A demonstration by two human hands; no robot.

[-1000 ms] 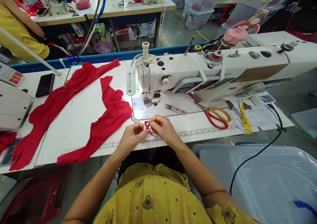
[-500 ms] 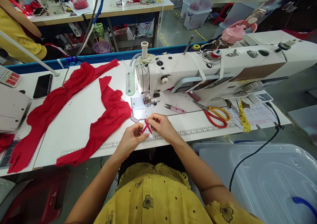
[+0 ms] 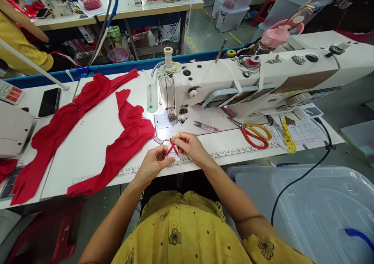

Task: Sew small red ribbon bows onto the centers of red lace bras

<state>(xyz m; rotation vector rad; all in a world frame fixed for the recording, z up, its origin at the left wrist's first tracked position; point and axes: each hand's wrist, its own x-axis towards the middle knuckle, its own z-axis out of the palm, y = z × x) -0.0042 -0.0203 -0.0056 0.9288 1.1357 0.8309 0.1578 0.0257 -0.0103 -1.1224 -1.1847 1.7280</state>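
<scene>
A small white printed piece with a red ribbon crossed over it [image 3: 172, 152] is between my two hands, over the front edge of the table. My left hand [image 3: 154, 162] pinches its lower left side. With thumb and fingertips, my right hand [image 3: 189, 147] grips the top where the red strips meet. Just beyond is the needle area of a white sewing machine [image 3: 172, 118]. To the left lies a red lace-edged fabric piece [image 3: 124, 139], and farther left a longer red garment piece [image 3: 66, 125]. Thread snips [image 3: 207, 127] rest on the machine bed.
Scissors with red and orange handles [image 3: 253, 134] lie right of the snips, near a yellow tape measure [image 3: 288, 135]. A ruler strip [image 3: 222, 154] runs along the front edge. A phone [image 3: 49, 102] lies at left. A plastic bin [image 3: 309, 201] stands at lower right.
The white piece with the red ribbon has turned slightly in my fingers and shows more of its printed face. Both hands keep their pinch; the view has shifted a little.
</scene>
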